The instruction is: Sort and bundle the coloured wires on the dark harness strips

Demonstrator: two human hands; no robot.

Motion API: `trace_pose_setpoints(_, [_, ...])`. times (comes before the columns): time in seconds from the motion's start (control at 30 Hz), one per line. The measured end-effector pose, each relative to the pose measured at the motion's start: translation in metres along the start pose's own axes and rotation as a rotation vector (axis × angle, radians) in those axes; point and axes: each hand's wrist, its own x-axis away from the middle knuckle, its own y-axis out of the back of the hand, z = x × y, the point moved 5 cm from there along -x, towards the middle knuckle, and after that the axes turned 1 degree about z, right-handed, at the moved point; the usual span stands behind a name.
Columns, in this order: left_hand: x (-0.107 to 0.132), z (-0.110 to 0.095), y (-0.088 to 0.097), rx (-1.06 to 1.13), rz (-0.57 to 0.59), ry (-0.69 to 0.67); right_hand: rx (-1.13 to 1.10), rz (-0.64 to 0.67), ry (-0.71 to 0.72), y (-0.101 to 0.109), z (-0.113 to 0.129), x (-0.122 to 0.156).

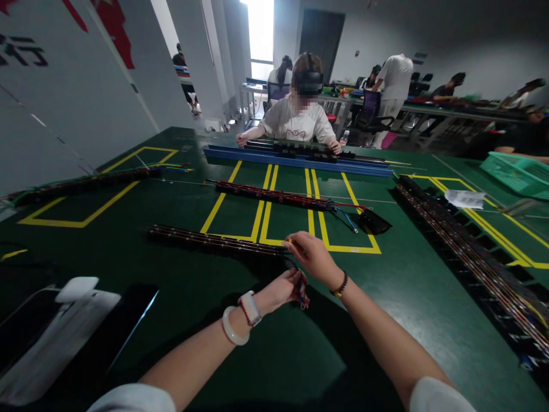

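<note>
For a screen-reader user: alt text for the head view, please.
The left hand and right hand pinch coloured wires at the end of a black strip on a green table with yellow taped boxes. Opposite, another person handles a blue rail.

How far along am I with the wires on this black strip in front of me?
Done, by the look: wires already run along the near strip. In hand: left hand grips loose wire ends, right hand sits at the strip's end. Probably left: these ends hang free, while the middle strip ends in a black piece.
</note>
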Motion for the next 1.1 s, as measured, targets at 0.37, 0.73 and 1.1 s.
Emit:
trace_pose_setpoints(0.37, [0.0,0.001,0.002,-0.031,-0.056,-0.038,0.335,0.326,0.111,-0.057,0.037,-0.049])
trace_pose_setpoints(0.73, [0.001,-0.003,-0.002,-0.074,-0.067,0.005,0.117,0.056,-0.181,0.014,-0.097,0.059])
trace_pose_setpoints(1.1, [0.001,-0.013,-0.001,-0.419,-0.179,0.105,0.004,0.117,-0.186,0.001,-0.121,0.081])
